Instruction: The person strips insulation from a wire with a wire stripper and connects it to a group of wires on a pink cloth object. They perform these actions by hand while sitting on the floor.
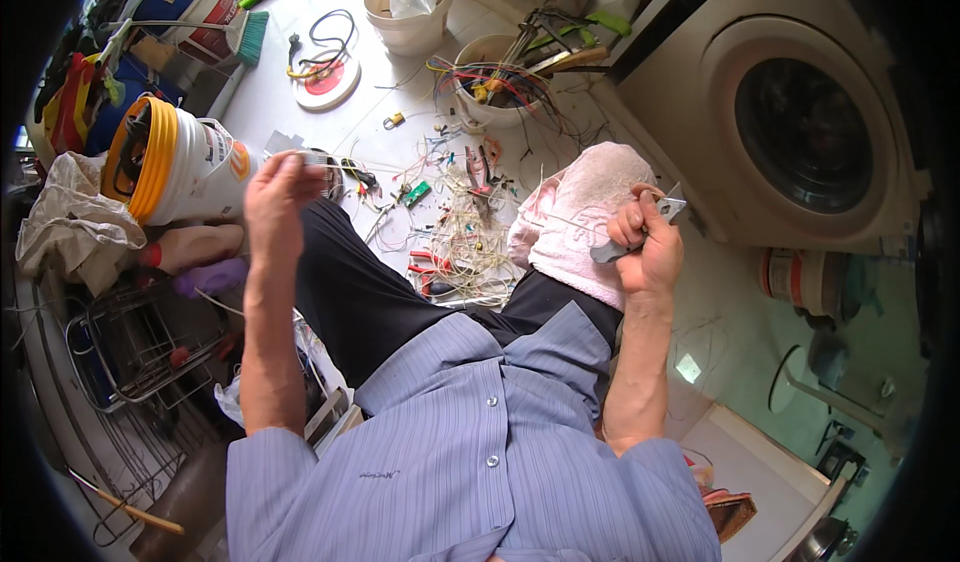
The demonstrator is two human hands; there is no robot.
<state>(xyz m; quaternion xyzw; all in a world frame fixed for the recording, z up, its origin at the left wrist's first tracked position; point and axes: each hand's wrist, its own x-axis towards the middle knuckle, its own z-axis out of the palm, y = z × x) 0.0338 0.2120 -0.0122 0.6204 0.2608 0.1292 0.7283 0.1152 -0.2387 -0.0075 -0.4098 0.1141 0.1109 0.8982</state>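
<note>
My left hand (276, 192) is raised above my left knee, slightly blurred, its fingers pinched on a thin pale wire (345, 162) that trails toward the middle. Over my right knee, my right hand (648, 242) is closed round a grey-handled utility knife (606, 252); its pointed metal blade (672, 202) sticks out beyond the fingers. A pink towel (575, 227) covers that knee, next to the right hand. Between my legs lies a tangled heap of pale wires (465, 237), with red-handled pliers (480, 172) and a small green circuit board (416, 195) among them.
A bucket of coloured wires and tools (490, 92) stands ahead, beside a white bucket (410, 27) holding a plastic bag. A coiled cable (325, 62) rests on a round lid. The washing machine (690, 92) is at right. At left are an orange-rimmed bucket (195, 172) and a wire rack (150, 347).
</note>
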